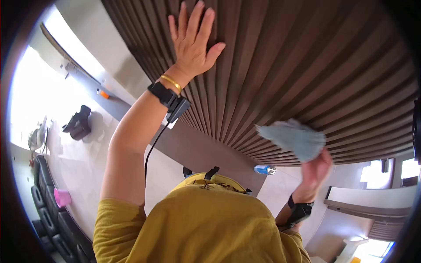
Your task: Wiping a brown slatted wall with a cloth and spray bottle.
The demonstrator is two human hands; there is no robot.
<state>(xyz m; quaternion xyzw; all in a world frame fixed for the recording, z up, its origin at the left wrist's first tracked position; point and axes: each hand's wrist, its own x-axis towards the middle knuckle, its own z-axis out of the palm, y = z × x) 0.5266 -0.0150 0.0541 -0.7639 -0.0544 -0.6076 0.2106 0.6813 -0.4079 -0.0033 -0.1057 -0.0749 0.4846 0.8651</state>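
Observation:
Before me rises a dark brown panel with vertical grooves (250, 65). My left hand (194, 46) lies flat against its ribs, fingers spread, with nothing in it. A gold bangle (171, 83) and a black strap with a small device (171, 102) circle that wrist. Lower down at the right, my right hand (315, 171) grips a pale blue-grey cloth (294, 138) by one end. The cloth is blurred and spread in front of the ribbed surface; I cannot tell whether it touches. Another black band (299, 210) is on the right wrist.
A blue spray can (264, 170) stands near the panel's foot. To the left are a black sofa (70, 227), a pink bucket (61, 197), a dark chair-like object (80, 123) and an orange item (104, 94) on a ledge. A black cable (149, 151) hangs from my left wrist.

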